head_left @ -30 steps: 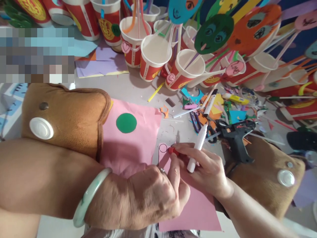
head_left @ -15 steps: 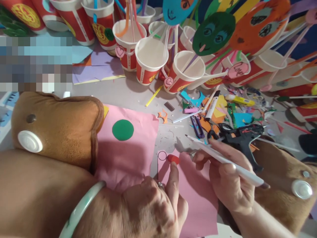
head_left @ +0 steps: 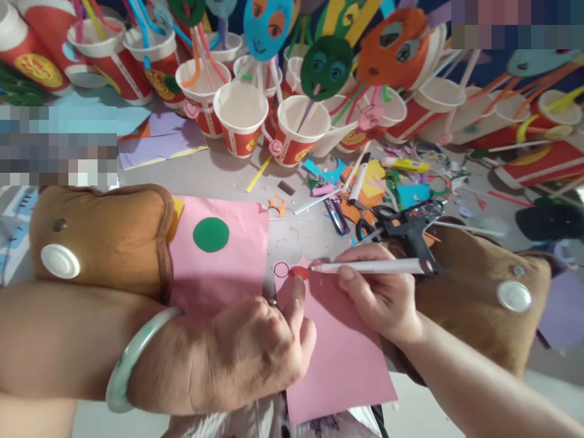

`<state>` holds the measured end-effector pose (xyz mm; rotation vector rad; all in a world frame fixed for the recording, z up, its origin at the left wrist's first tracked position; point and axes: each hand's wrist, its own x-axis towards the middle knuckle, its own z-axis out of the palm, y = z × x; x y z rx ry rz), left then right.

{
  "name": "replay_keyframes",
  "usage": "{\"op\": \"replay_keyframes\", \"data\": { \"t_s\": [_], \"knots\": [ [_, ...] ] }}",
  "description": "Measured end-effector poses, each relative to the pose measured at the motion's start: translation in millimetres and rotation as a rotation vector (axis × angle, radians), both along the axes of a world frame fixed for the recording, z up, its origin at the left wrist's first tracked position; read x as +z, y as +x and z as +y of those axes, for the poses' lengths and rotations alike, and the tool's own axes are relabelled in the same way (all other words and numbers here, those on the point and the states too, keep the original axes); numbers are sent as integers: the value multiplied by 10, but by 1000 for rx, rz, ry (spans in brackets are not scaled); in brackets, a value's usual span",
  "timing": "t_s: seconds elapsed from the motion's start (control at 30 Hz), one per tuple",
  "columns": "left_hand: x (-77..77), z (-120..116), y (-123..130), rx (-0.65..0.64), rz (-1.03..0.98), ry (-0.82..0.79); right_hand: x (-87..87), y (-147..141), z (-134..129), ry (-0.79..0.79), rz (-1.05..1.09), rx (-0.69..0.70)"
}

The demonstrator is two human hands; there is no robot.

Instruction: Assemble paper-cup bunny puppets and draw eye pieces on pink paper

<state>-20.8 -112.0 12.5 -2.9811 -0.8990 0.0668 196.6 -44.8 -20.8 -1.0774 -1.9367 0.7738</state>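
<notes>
My left hand (head_left: 255,353), with a pale bangle (head_left: 137,350) at the wrist, presses its index fingertip on a small red disc (head_left: 298,271). Its other fingers are curled in. The disc lies near the top edge of a pink sheet of paper (head_left: 342,359), beside a circle drawn in black outline (head_left: 281,269). My right hand (head_left: 381,292) is closed around a white marker pen (head_left: 371,266), held nearly level. The pen's tip meets or nearly meets the right edge of the disc. A second pink sheet (head_left: 246,243) bears a green disc (head_left: 210,235).
Red-and-white paper cups (head_left: 241,118) with straws and painted faces stand across the back. Brown cushions (head_left: 114,243) lie on both sides. A black glue gun (head_left: 417,228), scissors (head_left: 365,225), a yellow glue stick (head_left: 406,164) and paper scraps (head_left: 374,188) lie behind my right hand.
My right hand has lowered the pen and brought its tip left to the red disc's edge. My left fingertip stays on the disc. The camera view has shifted.
</notes>
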Motion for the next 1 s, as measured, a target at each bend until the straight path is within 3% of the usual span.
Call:
{"op": "replay_keyframes", "data": {
  "t_s": [0.13,0.4,0.77,1.0],
  "knots": [
    [-9,33,-17,77,-42,33,4,-41,5,-22,-20,-17],
    [208,175,-16,45,-1,66,-15,-78,-19,-53,-22,-44],
    [156,151,-27,37,-9,81,-88,-62,-33,-90,2,11],
    [143,151,-27,33,-11,79,-27,-61,-40,-127,-12,30]
  ]
}}
